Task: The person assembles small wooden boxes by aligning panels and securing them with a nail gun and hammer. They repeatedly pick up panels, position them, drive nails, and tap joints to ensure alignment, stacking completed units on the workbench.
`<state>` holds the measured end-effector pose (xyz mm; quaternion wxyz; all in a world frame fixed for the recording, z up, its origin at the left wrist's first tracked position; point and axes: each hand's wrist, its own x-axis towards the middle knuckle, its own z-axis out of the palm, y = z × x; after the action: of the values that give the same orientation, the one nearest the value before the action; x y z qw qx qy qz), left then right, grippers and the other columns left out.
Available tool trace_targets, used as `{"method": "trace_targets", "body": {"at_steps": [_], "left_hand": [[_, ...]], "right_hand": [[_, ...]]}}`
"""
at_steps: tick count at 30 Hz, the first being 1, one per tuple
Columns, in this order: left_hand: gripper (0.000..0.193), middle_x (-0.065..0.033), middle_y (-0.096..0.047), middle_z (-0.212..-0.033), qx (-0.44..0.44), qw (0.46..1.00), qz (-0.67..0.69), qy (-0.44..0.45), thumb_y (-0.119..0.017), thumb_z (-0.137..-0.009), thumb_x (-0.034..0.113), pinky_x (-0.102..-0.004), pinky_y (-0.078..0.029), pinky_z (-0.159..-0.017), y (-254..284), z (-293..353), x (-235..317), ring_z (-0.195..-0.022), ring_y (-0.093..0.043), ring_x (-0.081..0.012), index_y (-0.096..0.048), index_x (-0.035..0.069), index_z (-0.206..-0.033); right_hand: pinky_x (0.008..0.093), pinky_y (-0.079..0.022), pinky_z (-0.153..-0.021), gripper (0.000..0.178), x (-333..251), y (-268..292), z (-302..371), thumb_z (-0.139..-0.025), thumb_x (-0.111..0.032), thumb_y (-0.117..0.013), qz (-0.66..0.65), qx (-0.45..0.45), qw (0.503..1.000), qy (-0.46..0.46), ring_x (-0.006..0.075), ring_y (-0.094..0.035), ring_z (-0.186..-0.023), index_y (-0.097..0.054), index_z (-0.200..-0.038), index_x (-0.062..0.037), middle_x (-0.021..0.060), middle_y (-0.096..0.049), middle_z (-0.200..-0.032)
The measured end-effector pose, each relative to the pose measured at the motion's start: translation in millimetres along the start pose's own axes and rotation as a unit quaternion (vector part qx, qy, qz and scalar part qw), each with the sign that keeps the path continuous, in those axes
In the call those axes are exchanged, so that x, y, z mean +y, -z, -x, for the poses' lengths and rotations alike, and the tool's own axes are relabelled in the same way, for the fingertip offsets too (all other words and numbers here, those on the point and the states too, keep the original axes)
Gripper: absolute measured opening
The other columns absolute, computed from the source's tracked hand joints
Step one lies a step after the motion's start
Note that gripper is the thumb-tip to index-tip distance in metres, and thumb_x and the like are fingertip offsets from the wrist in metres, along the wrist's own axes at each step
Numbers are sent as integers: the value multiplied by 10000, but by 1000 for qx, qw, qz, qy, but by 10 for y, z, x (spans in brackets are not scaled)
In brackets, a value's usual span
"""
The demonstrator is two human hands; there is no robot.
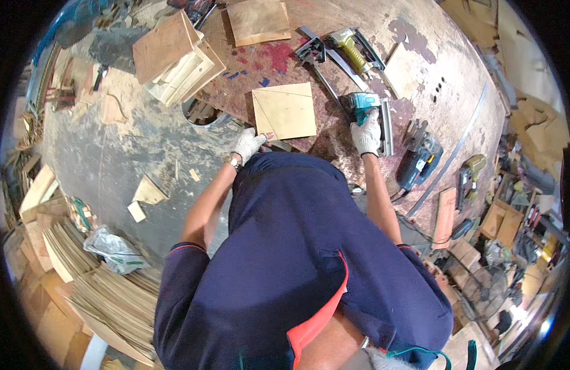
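A pale, roughly square plywood piece with thin lines drawn across it lies in front of me at the near edge of the worktable. My left hand, in a white glove with bare fingertips, grips its near left corner, the thumb resting on top. On the right, my gloved right hand is wrapped around the handle of a teal pneumatic nail gun. The gun's long silver magazine points toward me. Apart from the plywood, the gun rests on or just over the table; I cannot tell which.
Beyond the nail gun lie an olive nail gun and a black square tool. A blue jigsaw and long metal strip lie at right. Stacked plywood pieces stand far left, beside a round hole in the table.
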<state>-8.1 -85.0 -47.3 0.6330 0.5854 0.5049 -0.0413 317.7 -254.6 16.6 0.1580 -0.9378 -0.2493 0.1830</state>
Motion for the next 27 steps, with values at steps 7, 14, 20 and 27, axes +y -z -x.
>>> {"method": "trace_targets", "body": {"at_steps": [7, 14, 20, 27], "left_hand": [[529, -179, -734, -787, 60, 992, -107, -6, -790, -824, 499, -370, -529, -586, 6, 130, 192, -643, -683, -240, -695, -17, -894], [685, -267, -706, -819, 99, 973, -190, -86, -759, -742, 665, -480, -536, -695, -10, 31, 64, -793, -700, -409, -719, -12, -837], [695, -266, -709, -827, 113, 968, -207, -82, -754, -740, 678, -480, -538, -700, -5, 84, 150, -795, -700, -408, -726, -9, -842], [579, -267, -712, -847, 86, 973, -204, -60, -727, -782, 581, -462, -545, -713, 29, 175, 313, -794, -711, -368, -744, 6, -842]], "right_hand": [[461, -549, -774, 616, -542, 609, 422, -825, -265, -790, -33, 6, 999, 17, 376, -719, -901, -497, -1305, -14, 223, -727, -996], [415, -547, -742, 406, -607, 623, 579, -864, -273, -745, -169, -154, 953, 200, 274, -717, -807, -684, -1155, 5, 198, -741, -909], [425, -550, -784, 439, -737, 525, 588, -854, -274, -751, -125, -222, 955, 152, 330, -730, -880, -670, -1186, 2, 221, -742, -954], [430, -545, -894, 494, -1014, 559, 564, -854, -305, -764, -94, -211, 958, 171, 360, -704, -1058, -642, -1230, -9, 235, -726, -1106]]}}
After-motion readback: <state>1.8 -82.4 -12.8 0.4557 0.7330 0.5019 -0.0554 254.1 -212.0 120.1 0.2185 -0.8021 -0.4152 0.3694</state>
